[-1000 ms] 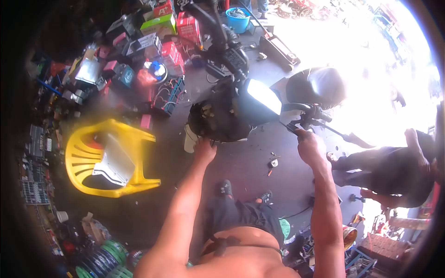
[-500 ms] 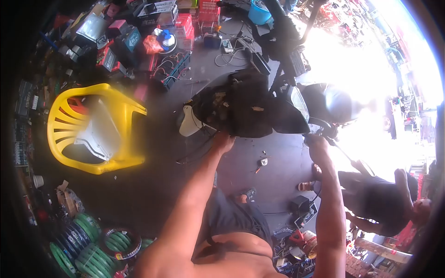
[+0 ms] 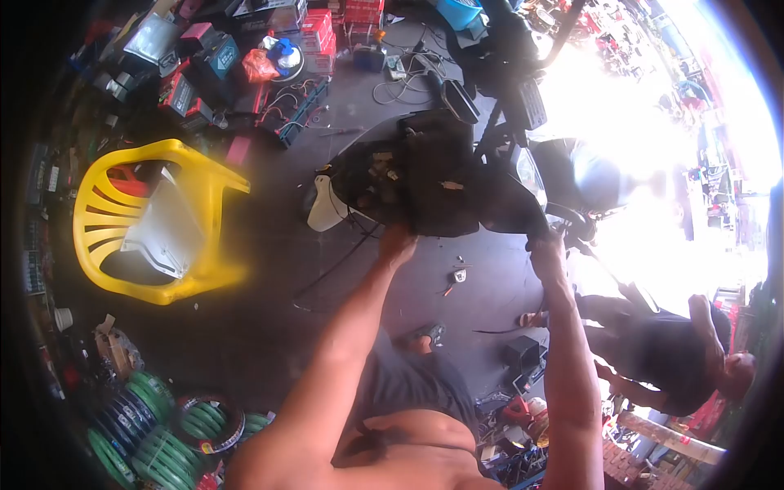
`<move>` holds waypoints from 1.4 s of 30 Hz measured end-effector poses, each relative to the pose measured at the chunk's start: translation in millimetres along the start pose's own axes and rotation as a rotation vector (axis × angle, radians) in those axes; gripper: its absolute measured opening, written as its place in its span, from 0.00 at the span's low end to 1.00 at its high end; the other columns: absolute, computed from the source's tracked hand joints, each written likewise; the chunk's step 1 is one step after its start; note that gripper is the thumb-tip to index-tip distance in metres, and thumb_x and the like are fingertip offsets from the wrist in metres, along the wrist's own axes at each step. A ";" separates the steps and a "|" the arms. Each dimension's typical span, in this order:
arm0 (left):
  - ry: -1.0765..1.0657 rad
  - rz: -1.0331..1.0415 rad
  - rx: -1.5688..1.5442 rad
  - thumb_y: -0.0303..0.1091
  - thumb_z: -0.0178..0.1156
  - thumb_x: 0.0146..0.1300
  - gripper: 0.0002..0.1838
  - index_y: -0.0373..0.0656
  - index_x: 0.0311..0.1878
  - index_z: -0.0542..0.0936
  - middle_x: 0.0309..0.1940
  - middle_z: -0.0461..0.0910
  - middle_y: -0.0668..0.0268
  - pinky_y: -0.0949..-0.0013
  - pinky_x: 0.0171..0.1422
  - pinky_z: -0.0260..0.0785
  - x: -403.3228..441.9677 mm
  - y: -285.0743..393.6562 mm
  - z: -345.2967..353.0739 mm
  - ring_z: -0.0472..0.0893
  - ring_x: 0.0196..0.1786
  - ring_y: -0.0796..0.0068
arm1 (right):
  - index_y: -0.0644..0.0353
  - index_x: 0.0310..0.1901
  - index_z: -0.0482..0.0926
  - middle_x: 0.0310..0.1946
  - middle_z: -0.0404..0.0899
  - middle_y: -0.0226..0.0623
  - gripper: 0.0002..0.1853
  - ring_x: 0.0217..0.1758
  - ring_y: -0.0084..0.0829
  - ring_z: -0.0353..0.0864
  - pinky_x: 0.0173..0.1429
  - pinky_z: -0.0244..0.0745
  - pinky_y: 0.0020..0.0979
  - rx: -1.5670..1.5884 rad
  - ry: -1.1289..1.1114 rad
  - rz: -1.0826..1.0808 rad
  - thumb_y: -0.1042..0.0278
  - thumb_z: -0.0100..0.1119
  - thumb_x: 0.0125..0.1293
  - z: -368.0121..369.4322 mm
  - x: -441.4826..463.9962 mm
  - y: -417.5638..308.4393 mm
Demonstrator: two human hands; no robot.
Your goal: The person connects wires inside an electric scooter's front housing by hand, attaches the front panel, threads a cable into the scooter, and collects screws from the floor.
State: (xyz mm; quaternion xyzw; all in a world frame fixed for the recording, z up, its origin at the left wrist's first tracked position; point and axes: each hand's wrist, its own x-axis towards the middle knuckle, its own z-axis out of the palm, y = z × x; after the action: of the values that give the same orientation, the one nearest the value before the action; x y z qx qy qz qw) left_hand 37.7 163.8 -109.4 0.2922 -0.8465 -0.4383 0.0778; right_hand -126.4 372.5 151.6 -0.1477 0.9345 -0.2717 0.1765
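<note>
Red boxes (image 3: 317,33): you see pale print, too small to read.
Black-and-red box (image 3: 177,96): pale marks you cannot make out.
Rolls (image 3: 122,420): markings too blurred to read.

Blown-out glare at right, probably daylight.

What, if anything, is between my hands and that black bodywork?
Nothing visible. Your left hand is at the near edge of the black bodywork, your right hand at its right-hand end. The small white object on the floor lies between your forearms, clear of both hands.
</note>
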 end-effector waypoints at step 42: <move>-0.359 -0.248 -0.259 0.35 0.63 0.63 0.16 0.36 0.51 0.82 0.42 0.87 0.52 0.63 0.51 0.77 -251.6 326.7 134.6 0.87 0.45 0.62 | 0.69 0.56 0.80 0.50 0.85 0.49 0.24 0.56 0.39 0.83 0.62 0.74 0.36 0.343 -0.173 0.558 0.60 0.61 0.64 -97.8 -224.5 500.6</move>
State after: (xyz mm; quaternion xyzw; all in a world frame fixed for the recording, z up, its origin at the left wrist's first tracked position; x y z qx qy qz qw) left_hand 51.8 544.6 97.9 0.2990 -0.7411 -0.5941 -0.0912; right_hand -55.9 905.4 4.5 0.1234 0.8610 -0.3528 0.3450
